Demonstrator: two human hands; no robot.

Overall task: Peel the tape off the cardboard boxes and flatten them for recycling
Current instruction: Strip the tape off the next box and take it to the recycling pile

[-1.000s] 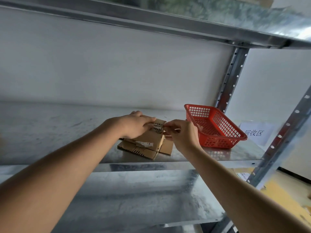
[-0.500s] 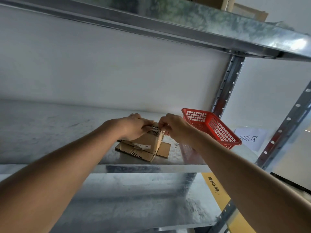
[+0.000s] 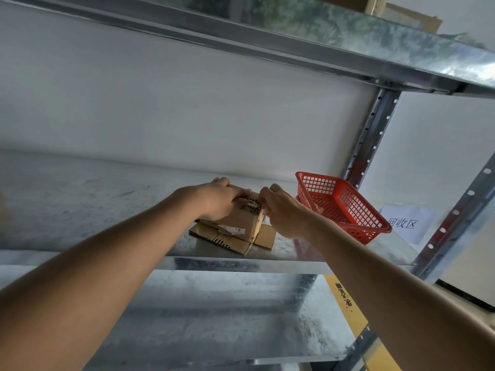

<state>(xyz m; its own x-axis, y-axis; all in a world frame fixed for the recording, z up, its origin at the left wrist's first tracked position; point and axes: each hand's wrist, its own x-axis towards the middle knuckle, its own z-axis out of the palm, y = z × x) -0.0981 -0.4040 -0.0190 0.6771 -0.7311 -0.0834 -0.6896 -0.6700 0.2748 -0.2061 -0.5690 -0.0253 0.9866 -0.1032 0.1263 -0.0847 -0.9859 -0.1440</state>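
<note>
Both hands grip a small cardboard box (image 3: 242, 219) near the front edge of the middle metal shelf (image 3: 80, 210): the left hand (image 3: 223, 200) curls over its top from the left, and the right hand (image 3: 282, 210) pinches at its upper right corner, though whether tape sits between those fingers is too small to tell. Under the box lie flattened cardboard pieces (image 3: 227, 238). Farther right on the shelf stands a red plastic basket (image 3: 345, 207), with a white paper label (image 3: 405, 223) beyond it.

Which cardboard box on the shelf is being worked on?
The upper box, held by both hands, left hand and right hand; the flattened box lies beneath it.
</note>
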